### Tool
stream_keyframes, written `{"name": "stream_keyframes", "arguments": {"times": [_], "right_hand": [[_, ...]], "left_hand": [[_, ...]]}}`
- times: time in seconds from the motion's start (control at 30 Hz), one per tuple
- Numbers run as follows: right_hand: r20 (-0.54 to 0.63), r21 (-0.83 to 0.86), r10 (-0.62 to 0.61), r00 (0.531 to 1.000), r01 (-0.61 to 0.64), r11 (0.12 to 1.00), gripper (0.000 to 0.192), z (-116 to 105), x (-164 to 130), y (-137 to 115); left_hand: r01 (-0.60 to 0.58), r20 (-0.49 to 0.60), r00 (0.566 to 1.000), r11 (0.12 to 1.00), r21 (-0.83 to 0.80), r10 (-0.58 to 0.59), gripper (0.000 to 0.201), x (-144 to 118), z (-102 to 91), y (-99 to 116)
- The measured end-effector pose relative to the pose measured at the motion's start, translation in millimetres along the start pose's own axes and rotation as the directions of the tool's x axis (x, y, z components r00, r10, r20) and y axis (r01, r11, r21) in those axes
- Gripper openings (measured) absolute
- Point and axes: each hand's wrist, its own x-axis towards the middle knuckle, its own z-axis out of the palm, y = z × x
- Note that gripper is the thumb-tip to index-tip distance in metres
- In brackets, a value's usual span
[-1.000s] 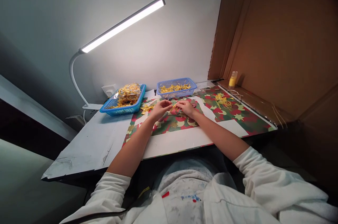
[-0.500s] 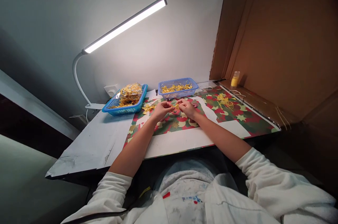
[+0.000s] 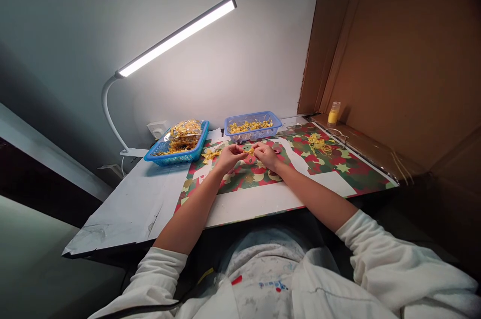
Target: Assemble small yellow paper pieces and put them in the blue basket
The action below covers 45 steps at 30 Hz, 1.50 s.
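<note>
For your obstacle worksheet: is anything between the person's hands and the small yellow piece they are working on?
Nothing visible: the left hand and right hand both pinch the small yellow piece between them, above the patterned mat.

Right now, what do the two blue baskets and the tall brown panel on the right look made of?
Blue baskets: likely moulded plastic, with perforated mesh walls and a slight sheen. Brown panel: corrugated cardboard, matte, with fold creases and raw edges.

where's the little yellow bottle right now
The little yellow bottle stands at the far right of the table, against the cardboard wall, right of the smaller blue basket.
</note>
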Motion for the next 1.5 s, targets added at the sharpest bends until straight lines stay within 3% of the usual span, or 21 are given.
{"name": "stream_keyframes", "arguments": {"times": [0.8,1.0,1.17,1.5], "right_hand": [[-0.068,0.008,0.011,0.998,-0.01,1.0,0.025,4.6,-1.4,2.7],[-0.132,-0.149,-0.175,0.976,0.155,0.977,0.032,10.0,-6.2,2.9],[-0.154,-0.374,-0.347,0.925,0.27,0.887,0.028,14.6,-9.1,2.6],[-0.112,-0.645,-0.397,0.911,0.237,0.726,0.023,21.4,-14.4,-2.1]], "left_hand": [[-0.052,-0.054,0.997,0.998,0.017,0.053,0.035,1.2,1.6,-2.5],[-0.065,-0.069,0.995,0.995,0.072,0.07,0.034,1.0,0.8,-5.3],[-0.095,-0.078,0.992,0.992,0.078,0.101,0.032,0.9,1.6,-5.2],[-0.173,-0.082,0.98,0.981,0.093,0.181,0.034,-3.3,5.5,0.9]]}}
